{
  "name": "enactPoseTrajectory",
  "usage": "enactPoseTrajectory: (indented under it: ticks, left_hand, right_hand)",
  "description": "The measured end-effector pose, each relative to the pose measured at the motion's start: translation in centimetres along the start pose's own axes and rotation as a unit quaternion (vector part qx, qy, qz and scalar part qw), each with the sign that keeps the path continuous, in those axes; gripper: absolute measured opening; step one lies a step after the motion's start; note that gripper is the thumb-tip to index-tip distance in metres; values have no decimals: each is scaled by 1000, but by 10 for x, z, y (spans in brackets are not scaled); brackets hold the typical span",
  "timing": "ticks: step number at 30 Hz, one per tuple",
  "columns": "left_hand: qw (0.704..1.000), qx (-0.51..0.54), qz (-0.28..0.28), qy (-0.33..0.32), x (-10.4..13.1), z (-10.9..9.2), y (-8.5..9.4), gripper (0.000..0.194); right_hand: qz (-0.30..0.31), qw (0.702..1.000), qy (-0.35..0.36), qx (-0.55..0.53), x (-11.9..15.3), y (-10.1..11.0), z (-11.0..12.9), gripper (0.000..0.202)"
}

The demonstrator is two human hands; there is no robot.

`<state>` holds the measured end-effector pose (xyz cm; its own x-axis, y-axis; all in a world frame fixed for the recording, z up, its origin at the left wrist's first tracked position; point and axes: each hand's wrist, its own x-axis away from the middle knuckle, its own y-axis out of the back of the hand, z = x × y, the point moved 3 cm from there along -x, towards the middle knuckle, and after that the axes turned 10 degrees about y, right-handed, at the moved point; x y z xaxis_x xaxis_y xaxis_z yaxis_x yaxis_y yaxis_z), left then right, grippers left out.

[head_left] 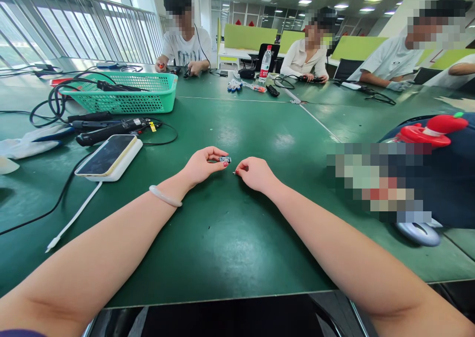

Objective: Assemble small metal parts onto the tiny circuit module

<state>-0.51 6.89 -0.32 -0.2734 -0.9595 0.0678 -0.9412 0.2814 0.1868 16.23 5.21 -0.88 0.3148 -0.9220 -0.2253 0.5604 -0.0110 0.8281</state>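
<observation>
Above the green table, my left hand pinches a small dark piece with pale markings, like a little circuit board, between thumb and fingers. Just to its right, my right hand is closed in a pinch. A tiny shiny metallic piece pokes out at its fingertips, too small to name. The two held pieces are close together but apart. A pale bangle circles my left wrist.
Left of my hands lie a phone on a white block, black handheld tools with cables, gloves and a green basket. At right are a dark bag and a red-lidded cup. Several people sit across the table.
</observation>
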Motion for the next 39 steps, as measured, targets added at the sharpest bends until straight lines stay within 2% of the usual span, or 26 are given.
enactPoseTrajectory:
  ticks: [8, 16, 21, 23, 26, 29, 39]
  left_hand:
    - [1000, -17, 1, 8, 1, 1, -1, 34]
    - [998, -56, 6, -5, -1, 3, 0, 35]
    - [993, -110, 16, -33, 0, 4, -2, 31]
    - [990, -132, 8, -42, 1, 4, -2, 29]
    - [986, -163, 3, -37, 3, 2, -3, 26]
    - [982, -187, 14, -30, 4, 2, -4, 26]
    - [974, -209, 40, -79, 5, 2, -6, 25]
  right_hand:
    - [-23, 1000, 2, 16, -3, 0, -6, 13]
    - [54, 986, 137, 73, 4, 4, 4, 14]
    - [64, 974, 156, 154, 6, 1, 7, 15]
    - [51, 974, 143, 168, 6, 3, 5, 15]
    - [-9, 979, 126, 160, 5, 9, 7, 17]
    - [-53, 979, 147, 130, 8, 12, 14, 18]
    - [-32, 979, 171, 104, 13, 4, 26, 20]
